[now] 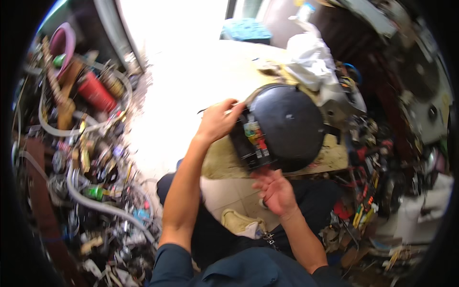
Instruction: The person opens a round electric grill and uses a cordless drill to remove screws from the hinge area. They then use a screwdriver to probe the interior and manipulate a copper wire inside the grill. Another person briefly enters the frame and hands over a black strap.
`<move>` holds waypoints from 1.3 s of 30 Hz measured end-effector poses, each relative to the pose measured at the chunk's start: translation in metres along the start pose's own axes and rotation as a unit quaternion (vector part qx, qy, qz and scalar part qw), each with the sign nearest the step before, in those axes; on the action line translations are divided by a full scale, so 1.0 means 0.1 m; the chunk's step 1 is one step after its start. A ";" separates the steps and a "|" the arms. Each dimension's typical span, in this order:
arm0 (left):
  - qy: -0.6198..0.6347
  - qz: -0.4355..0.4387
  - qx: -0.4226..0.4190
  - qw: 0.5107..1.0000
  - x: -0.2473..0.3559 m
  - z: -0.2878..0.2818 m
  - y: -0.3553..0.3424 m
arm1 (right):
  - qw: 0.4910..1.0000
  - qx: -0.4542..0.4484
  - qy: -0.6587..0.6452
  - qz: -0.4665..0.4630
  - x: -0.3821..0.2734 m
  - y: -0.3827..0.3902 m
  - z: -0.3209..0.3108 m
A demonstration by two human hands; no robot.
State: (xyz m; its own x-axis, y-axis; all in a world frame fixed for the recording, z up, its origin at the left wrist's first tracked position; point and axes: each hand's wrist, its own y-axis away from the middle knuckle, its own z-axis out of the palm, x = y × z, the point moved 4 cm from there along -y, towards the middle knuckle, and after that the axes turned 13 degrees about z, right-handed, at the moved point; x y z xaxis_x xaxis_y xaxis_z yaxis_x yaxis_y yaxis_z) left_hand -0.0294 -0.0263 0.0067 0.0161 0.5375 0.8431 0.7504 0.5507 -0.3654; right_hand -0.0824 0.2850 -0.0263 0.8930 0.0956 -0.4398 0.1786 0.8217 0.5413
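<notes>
A round black appliance (287, 125) lies on a yellowish worn work top (215, 165). On its left side is a long black housing (243, 153) with coloured parts exposed (254, 137). My left hand (220, 122) grips the upper end of this housing, with fingertips partly hidden. My right hand (279, 193), palm up and fingers apart, is at the housing's lower end, slightly blurred; whether its fingertips touch it I cannot tell.
Clutter with looped grey hoses (95, 206), a red cylinder (95, 90) and a pink container (61, 40) lines the left. White bags (308, 62) sit behind the appliance; tools (363, 210) and scrap crowd the right. A bright doorway is ahead.
</notes>
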 end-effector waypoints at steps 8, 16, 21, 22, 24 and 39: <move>0.026 0.035 -0.026 0.999 0.26 0.20 -0.35 | 0.890 0.226 0.252 -0.305 -1.88 0.71 -0.32; 0.107 0.016 -0.010 0.994 0.22 0.29 -0.23 | 0.699 0.375 0.551 -0.259 -3.21 -0.05 -1.03; 0.102 0.051 0.079 0.990 0.07 0.11 -0.18 | 0.715 0.316 0.600 -0.169 -3.53 -0.69 -1.40; 0.096 0.048 0.089 0.990 0.08 0.08 -0.17 | 0.723 0.311 0.600 -0.143 -3.54 -0.75 -1.42; 0.108 0.013 0.114 0.987 0.03 -0.02 -0.14 | 0.750 0.291 0.586 -0.094 -3.49 -0.83 -1.37; -0.020 0.081 0.108 0.991 0.33 -0.03 -0.08 | 0.620 0.267 0.737 -0.026 -3.67 -0.95 -1.23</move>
State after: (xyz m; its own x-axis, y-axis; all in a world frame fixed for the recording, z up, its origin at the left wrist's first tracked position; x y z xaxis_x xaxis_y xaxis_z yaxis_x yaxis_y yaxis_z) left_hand -0.0327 -0.0150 0.0389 0.0943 0.6525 0.7519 0.5815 0.5769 -0.5736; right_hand -0.4783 0.2414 -0.0040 -0.3979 0.8097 -0.4314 0.6538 0.5801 0.4858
